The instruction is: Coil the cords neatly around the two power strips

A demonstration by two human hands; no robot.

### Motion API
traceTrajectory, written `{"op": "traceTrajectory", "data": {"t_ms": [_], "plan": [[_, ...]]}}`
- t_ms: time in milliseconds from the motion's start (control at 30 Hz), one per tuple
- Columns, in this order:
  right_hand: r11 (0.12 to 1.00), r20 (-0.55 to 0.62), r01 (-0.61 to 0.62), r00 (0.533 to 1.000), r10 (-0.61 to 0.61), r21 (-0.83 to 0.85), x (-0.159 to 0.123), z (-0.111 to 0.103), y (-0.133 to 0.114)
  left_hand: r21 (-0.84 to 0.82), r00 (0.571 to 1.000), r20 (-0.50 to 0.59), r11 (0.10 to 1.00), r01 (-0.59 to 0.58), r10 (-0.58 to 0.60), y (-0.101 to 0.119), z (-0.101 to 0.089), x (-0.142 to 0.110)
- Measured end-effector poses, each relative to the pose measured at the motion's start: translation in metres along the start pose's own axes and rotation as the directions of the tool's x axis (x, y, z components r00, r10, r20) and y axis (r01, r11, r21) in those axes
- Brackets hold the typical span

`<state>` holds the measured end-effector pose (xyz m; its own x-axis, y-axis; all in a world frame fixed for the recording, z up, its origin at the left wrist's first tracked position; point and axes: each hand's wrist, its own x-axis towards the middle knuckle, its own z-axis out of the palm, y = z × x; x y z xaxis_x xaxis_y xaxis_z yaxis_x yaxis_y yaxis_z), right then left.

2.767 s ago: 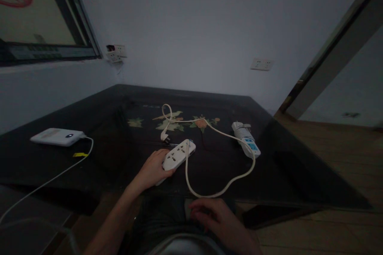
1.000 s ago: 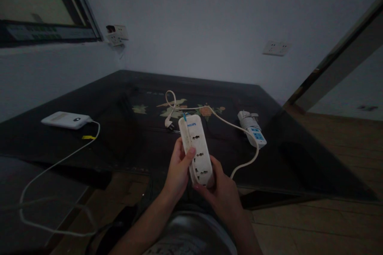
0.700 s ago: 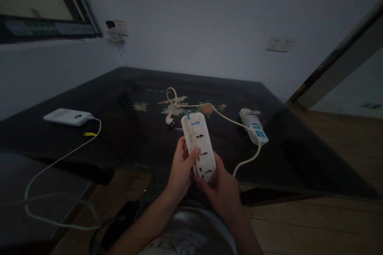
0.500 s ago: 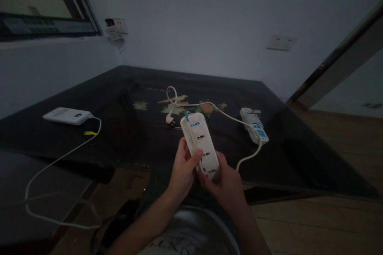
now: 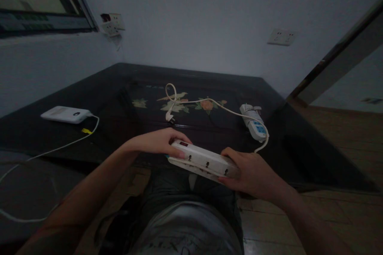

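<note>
A white power strip (image 5: 206,160) is held crosswise above the near edge of the dark table, its side with a red switch and socket holes turned up. My left hand (image 5: 163,143) grips its left end, thumb on the near side and fingers over the far side. Around the right end my right hand (image 5: 248,171) is closed. From that end a pale cord (image 5: 229,108) runs over the table, loops, and ends in a plug (image 5: 170,118) lying beyond the strip. Beside the cord on the right lies a second white power strip (image 5: 254,123) with blue sockets and its cord wrapped round it.
On the left of the table (image 5: 143,135) lies a white device (image 5: 66,114) with a white cable hanging off the near edge and a yellow tag (image 5: 86,131). Wall sockets (image 5: 282,37) are behind at right, with more sockets (image 5: 112,24) in the left corner near the window.
The power strip has turned from near upright, face with sockets toward me, to crosswise with its side up. My left hand has moved to its left end, my right hand to its right end.
</note>
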<state>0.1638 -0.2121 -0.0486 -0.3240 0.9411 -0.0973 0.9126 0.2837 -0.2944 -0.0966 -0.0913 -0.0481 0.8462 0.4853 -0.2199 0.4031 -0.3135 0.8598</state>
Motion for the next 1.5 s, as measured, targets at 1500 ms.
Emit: {"op": "traceTrajectory", "data": {"t_ms": [1500], "plan": [[0.968, -0.279, 0.25, 0.929, -0.242, -0.009, 0.005, -0.034, 0.032, -0.356, 0.995, -0.025, 0.931, 0.082, -0.098, -0.026, 0.037, 0.018]]}}
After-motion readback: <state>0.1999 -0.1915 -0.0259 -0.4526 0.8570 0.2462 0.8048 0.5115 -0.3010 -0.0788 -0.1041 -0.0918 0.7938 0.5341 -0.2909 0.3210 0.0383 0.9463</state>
